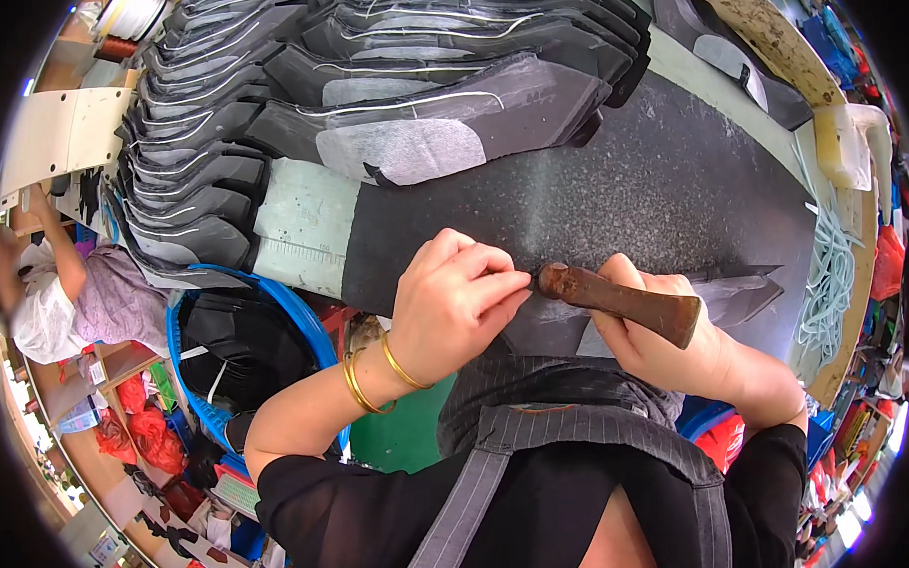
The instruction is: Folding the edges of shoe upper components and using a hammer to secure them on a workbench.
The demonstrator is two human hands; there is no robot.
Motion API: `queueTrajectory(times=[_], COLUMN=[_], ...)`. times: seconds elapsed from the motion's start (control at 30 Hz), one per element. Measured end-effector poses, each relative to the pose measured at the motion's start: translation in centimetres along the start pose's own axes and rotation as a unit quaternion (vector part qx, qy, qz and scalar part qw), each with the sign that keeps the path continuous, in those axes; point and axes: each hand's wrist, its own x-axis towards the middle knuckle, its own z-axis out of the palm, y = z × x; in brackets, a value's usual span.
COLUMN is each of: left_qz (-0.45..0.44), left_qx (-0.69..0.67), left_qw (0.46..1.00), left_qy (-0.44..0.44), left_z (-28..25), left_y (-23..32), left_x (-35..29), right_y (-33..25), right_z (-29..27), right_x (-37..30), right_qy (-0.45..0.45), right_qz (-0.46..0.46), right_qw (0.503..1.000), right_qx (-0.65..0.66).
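Observation:
A hammer with a rusty brown head [624, 298] is gripped in my right hand [663, 336], its handle hidden by the fingers. The round face of the head points left, close to the fingertips of my left hand [459, 296]. Those fingers are pinched together at the near side of a speckled black mat [598, 179]; what they hold is too small or hidden to name. A dark cut shoe-upper piece [749, 299] lies partly under my right hand and reaches toward my apron.
Overlapping rows of dark upper pieces [420, 123] with grey patches cover the table's far left. A blue-rimmed bin [318, 324] with black material stands at the left. Pale blue cord [828, 287] lies in loops at the right. Another person [99, 292] sits at far left.

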Motion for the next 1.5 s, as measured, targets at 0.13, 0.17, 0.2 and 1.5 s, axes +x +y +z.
queueTrajectory(times=[0.13, 0.17, 0.2, 1.5], left_qz=[0.111, 0.121, 0.123, 0.269], left_qx=[0.151, 0.161, 0.168, 0.27], left_qw=[0.982, 0.98, 0.978, 0.912], left_qy=[0.002, -0.003, -0.012, -0.152], left_z=[0.0, 0.1, 0.1, 16.0], left_y=[1.0, 1.1, 1.3, 8.4], left_x=[-0.7, -0.8, -0.9, 28.3], right_y=[0.1, 0.0, 0.1, 14.7], right_z=[-0.9, -1.2, -1.5, -0.9], right_x=[0.6, 0.6, 0.8, -21.0], right_qy=[0.038, 0.084, 0.13, 0.484], right_qz=[-0.044, -0.053, -0.033, 0.223], right_qw=[0.998, 0.995, 0.991, 0.599], right_qx=[-0.039, -0.012, -0.006, 0.597])
